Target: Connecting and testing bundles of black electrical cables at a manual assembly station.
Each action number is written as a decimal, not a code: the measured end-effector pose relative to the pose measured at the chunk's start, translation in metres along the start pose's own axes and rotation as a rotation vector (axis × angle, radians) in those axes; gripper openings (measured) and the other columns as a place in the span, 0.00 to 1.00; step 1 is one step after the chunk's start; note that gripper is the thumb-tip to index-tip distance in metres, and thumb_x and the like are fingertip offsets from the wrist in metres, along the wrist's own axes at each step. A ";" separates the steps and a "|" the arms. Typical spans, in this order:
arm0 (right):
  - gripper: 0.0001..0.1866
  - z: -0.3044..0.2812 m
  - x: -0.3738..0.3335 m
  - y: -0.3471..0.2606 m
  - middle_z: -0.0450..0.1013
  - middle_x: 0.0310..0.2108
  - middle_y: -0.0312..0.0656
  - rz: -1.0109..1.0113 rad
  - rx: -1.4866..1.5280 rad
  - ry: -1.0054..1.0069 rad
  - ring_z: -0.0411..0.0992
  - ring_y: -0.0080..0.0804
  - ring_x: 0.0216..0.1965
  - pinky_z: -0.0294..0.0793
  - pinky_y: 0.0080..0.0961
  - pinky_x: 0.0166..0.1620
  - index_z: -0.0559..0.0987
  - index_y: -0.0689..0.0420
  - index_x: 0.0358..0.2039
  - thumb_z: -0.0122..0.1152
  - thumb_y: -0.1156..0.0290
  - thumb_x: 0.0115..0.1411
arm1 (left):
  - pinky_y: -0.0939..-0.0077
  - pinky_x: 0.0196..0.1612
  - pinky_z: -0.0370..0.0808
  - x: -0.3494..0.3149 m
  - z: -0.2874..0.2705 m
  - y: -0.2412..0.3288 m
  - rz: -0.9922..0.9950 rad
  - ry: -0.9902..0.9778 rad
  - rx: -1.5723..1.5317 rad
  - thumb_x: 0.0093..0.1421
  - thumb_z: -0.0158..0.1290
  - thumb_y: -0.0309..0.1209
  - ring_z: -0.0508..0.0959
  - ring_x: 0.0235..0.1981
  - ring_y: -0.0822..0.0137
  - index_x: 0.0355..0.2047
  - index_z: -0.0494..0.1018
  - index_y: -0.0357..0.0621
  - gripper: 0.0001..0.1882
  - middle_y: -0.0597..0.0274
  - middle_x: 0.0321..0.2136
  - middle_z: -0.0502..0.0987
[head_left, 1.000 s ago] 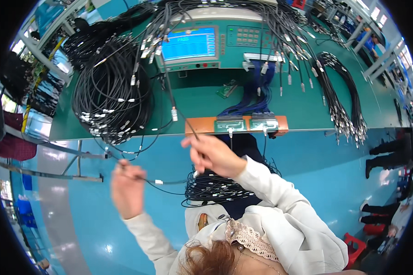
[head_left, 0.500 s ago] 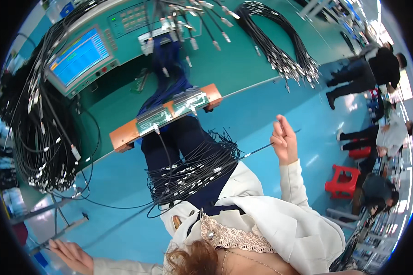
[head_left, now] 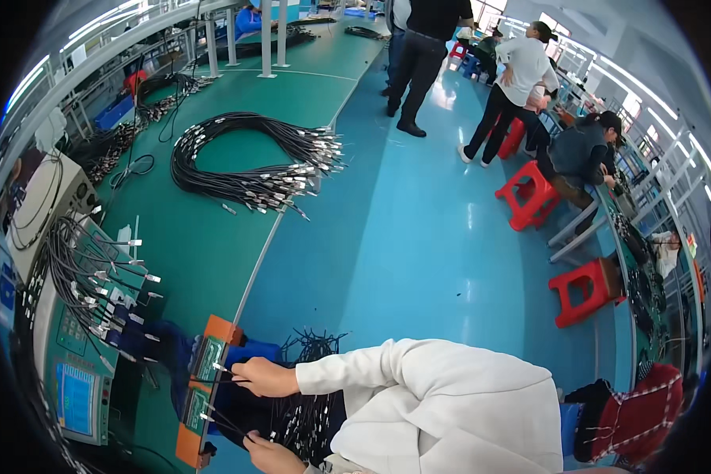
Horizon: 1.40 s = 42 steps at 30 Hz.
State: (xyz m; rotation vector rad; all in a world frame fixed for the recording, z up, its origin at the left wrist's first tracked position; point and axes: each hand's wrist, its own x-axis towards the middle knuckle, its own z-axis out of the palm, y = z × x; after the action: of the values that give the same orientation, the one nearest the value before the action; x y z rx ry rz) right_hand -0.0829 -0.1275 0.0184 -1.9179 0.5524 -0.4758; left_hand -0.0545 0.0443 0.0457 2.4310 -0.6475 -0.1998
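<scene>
Here, the orange holder (head_left: 220, 328) cradles two green boards (head_left: 195, 411).

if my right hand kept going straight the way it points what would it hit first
Likely the small white plug just ahead of the right hand, then the green circuit board on the orange bar; exact depth is hard to judge from this single view.

lower edge cuts left hand (head_left: 272, 456); screen (head_left: 76, 400) writing too small.
</scene>
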 end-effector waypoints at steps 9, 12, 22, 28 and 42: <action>0.08 -0.083 -0.039 0.091 0.71 0.30 0.51 -0.036 -0.556 0.331 0.73 0.45 0.26 0.73 0.37 0.33 0.73 0.60 0.32 0.52 0.68 0.57 | 0.57 0.33 0.72 -0.067 -0.036 -0.084 -0.268 0.209 0.305 0.62 0.46 0.35 0.75 0.30 0.43 0.36 0.73 0.31 0.16 0.38 0.32 0.75; 0.17 -0.129 -0.035 0.123 0.74 0.29 0.50 0.356 -0.248 0.632 0.69 0.35 0.17 0.71 0.31 0.21 0.69 0.63 0.38 0.51 0.60 0.61 | 0.58 0.34 0.73 -0.100 -0.092 -0.157 -0.216 0.557 0.555 0.61 0.50 0.35 0.75 0.31 0.46 0.40 0.72 0.30 0.17 0.43 0.31 0.76; 0.17 -0.208 -0.021 0.113 0.67 0.17 0.38 0.252 0.780 0.751 0.54 0.16 0.11 0.54 0.16 0.14 0.69 0.61 0.40 0.40 0.60 0.67 | 0.77 0.22 0.62 -0.133 -0.183 -0.181 -0.694 0.927 -0.937 0.60 0.48 0.37 0.63 0.19 0.71 0.39 0.70 0.40 0.14 0.66 0.20 0.65; 0.12 -0.171 -0.005 0.029 0.62 0.19 0.28 0.224 0.299 0.421 0.50 0.11 0.14 0.49 0.11 0.17 0.72 0.61 0.44 0.44 0.70 0.65 | 0.87 0.18 0.48 -0.081 -0.183 -0.128 -0.399 0.587 -1.037 0.66 0.42 0.34 0.50 0.16 0.84 0.52 0.61 0.40 0.17 0.76 0.18 0.54; 0.10 -0.010 0.002 -0.003 0.51 0.14 0.25 0.521 0.883 -0.182 0.45 0.11 0.13 0.44 0.13 0.15 0.69 0.59 0.36 0.42 0.67 0.67 | 0.87 0.16 0.52 0.037 0.014 -0.017 -0.318 -0.109 -1.225 0.67 0.39 0.32 0.54 0.13 0.83 0.33 0.67 0.42 0.10 0.75 0.14 0.57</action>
State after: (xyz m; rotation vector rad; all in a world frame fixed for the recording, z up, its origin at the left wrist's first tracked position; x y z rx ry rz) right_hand -0.0862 -0.1346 0.0252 -0.9143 0.5674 -0.1482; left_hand -0.0191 0.0306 0.0244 1.3067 -0.0717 -0.6401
